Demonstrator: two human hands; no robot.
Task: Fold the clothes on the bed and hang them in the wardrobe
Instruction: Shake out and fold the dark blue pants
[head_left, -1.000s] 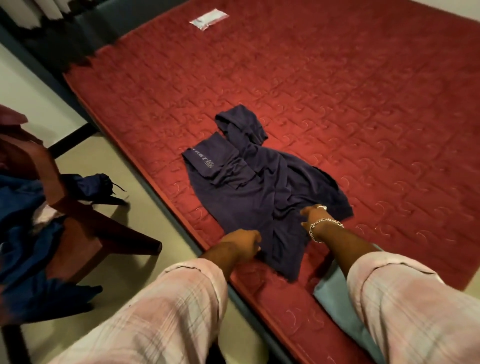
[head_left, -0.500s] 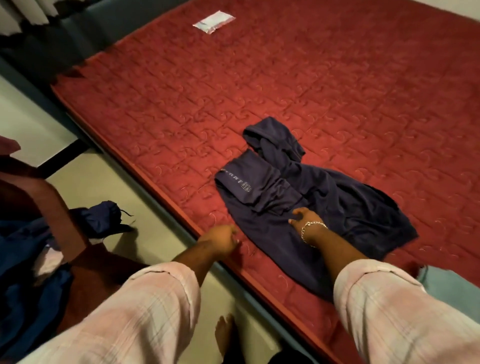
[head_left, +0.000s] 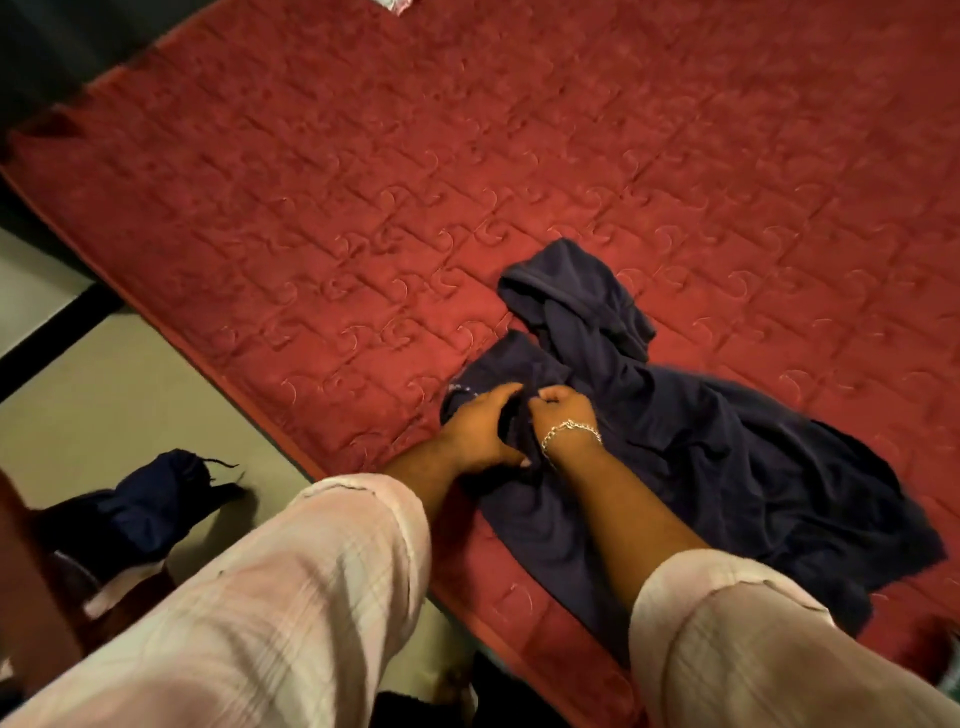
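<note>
Both hands moved together onto navy garment (head_left: 727, 467), left grip (head_left: 480, 428) and right grip (head_left: 558, 408) clutching it, red quilted mattress (head_left: 363, 182), beige floor (head_left: 130, 395)

Both forearms reach forward from rolled pale pink plaid sleeves, hands close together. The left hand (head_left: 480, 428) lies with fingers spread and slightly bent. The right hand (head_left: 561, 410), a silver chain bracelet on its wrist, has curled fingers.

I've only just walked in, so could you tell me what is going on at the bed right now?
A person in pink checked sleeves is working on a dark navy garment that lies crumpled on the red quilted mattress. Both hands meet at its near-left part: the left hand lies over the cloth, and the right hand, wearing a chain bracelet, pinches a bunch of it. It is not yet folded.
</note>
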